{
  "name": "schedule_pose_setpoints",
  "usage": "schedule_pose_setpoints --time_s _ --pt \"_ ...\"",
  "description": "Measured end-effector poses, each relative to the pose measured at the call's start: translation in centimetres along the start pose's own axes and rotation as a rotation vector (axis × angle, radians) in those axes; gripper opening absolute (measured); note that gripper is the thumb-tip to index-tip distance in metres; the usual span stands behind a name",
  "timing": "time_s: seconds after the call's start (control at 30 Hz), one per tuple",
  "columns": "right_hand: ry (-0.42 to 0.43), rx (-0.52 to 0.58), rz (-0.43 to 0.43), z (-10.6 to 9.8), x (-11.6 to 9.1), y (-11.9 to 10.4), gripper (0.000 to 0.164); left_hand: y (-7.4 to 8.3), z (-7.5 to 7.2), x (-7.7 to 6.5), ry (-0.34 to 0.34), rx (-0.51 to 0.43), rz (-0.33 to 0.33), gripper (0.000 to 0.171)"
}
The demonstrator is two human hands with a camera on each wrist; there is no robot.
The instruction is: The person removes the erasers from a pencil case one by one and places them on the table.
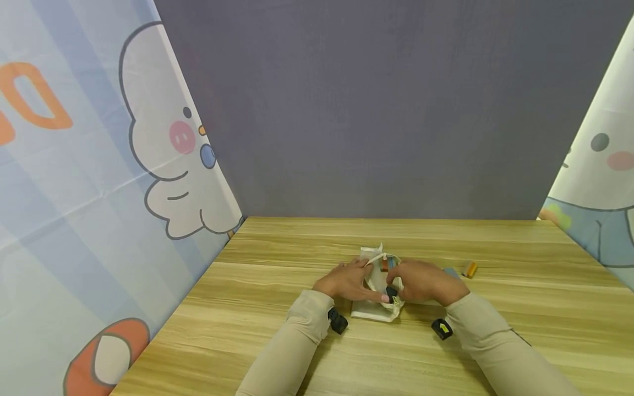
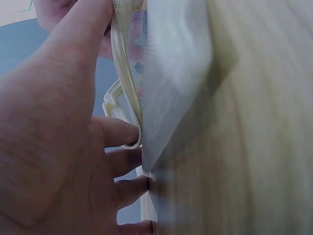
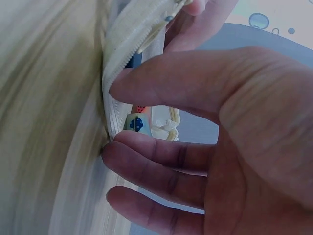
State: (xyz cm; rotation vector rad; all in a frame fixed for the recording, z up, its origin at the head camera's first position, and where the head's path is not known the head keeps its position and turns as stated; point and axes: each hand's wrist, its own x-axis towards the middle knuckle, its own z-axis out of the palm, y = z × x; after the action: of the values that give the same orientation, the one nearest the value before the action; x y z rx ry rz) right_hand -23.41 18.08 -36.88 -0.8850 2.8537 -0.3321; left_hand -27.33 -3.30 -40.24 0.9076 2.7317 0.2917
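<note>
A whitish pouch [image 1: 369, 312] with a cream zipper lies unzipped on the table. My left hand [image 1: 349, 280] spreads across its left side; in the left wrist view the index fingertip touches the zipper edge [image 2: 128, 83] and the thumb reaches past it. My right hand [image 1: 418, 279] is at the right side, its thumb over the zipper rim [image 3: 117, 73] and a gap between thumb and index finger. A small black object [image 1: 392, 293] shows at the opening by the left thumb. Inside are a brown-orange piece [image 1: 384, 266] and a patterned piece [image 3: 138, 123]; their kinds are unclear.
A small orange item with a dark end [image 1: 470, 269] lies right of the hands. Part of a blue-grey flat thing [image 1: 451, 273] shows behind the right hand. The wood-grain table [image 1: 238, 297] meets a grey panel [image 1: 386, 110] at the back.
</note>
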Motion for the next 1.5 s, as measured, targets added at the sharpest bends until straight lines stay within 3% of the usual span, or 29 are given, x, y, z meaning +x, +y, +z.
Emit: schedule_pose_setpoints --time_s 0.3,0.83,1.5 --pt "-0.002 0.001 -0.032 0.04 0.05 0.10 0.038 -0.03 -0.05 0.06 0.006 0.007 0.004 0.104" --pt "0.022 -0.037 -0.029 0.16 -0.13 0.31 0.022 -0.02 -0.13 0.02 0.021 0.013 0.013 0.106" --pt "0.023 0.005 -0.084 -0.01 -0.39 0.62 0.017 0.01 -0.03 -0.02 0.017 0.014 0.007 0.108"
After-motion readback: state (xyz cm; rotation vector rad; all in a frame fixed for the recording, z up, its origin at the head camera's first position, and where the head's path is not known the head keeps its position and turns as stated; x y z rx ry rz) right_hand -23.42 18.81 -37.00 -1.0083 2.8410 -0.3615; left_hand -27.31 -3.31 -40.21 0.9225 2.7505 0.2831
